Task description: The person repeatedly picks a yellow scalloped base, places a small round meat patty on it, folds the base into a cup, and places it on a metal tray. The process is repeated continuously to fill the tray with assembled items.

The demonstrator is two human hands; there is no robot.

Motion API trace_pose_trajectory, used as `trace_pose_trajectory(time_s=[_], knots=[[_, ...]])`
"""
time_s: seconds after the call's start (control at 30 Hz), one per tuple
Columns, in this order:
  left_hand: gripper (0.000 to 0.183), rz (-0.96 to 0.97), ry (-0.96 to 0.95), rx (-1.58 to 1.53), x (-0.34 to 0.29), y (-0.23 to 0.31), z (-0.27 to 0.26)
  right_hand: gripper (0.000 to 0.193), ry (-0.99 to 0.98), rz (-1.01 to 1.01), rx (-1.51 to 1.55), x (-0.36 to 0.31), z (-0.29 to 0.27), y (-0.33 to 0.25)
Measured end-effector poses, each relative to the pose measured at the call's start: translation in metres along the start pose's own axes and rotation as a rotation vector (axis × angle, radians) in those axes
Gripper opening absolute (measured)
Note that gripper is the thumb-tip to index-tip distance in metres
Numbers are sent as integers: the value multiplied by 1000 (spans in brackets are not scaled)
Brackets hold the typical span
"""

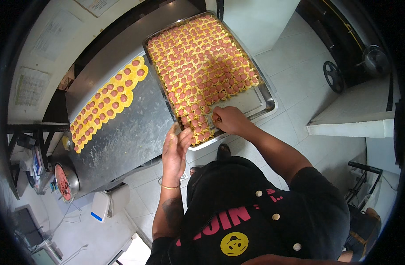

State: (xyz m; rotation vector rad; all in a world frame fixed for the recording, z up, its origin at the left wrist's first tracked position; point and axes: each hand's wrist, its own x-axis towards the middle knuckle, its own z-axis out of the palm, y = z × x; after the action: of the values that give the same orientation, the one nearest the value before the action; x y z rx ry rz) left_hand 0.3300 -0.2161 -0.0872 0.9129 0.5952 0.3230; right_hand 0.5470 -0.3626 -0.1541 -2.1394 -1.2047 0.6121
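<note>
A large metal tray (256, 101) is packed with small open-topped dumplings (189, 66), each a yellow wrapper gathered round pink meat filling. Its near right corner shows bare metal. My right hand (229, 120) is over that bare part, beside the last dumplings, with its fingers closed round a dumpling; only a bit of pink filling shows. Alongside the tray's near left corner is my left hand (176, 143), its fingers stretched out and nothing seen in it. On the steel table to the left lie overlapping yellow wrappers (128, 96) in rows, each topped with a ball of meat.
The floury steel table (136, 128) runs along the left under the tray. A metal bowl of minced meat (66, 181) stands at its near left end. A white bin-like container (107, 204) is below. To the right, a pale counter (350, 126) juts out over the tiled floor.
</note>
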Motion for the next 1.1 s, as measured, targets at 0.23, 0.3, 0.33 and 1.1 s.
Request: trace_pose_trajectory(time_s=[0.23, 0.3, 0.33, 1.1], knots=[[53, 38, 218, 27, -42, -2, -39, 27, -9, 89, -112, 6, 15, -3], [52, 67, 237, 29, -50, -6, -50, 30, -54, 109, -162, 3, 12, -4], [49, 65, 263, 0, -53, -4, -51, 32, -88, 127, -185, 5, 10, -8], [42, 106, 308, -64, -37, 36, -130, 46, -41, 128, -87, 14, -13, -45]])
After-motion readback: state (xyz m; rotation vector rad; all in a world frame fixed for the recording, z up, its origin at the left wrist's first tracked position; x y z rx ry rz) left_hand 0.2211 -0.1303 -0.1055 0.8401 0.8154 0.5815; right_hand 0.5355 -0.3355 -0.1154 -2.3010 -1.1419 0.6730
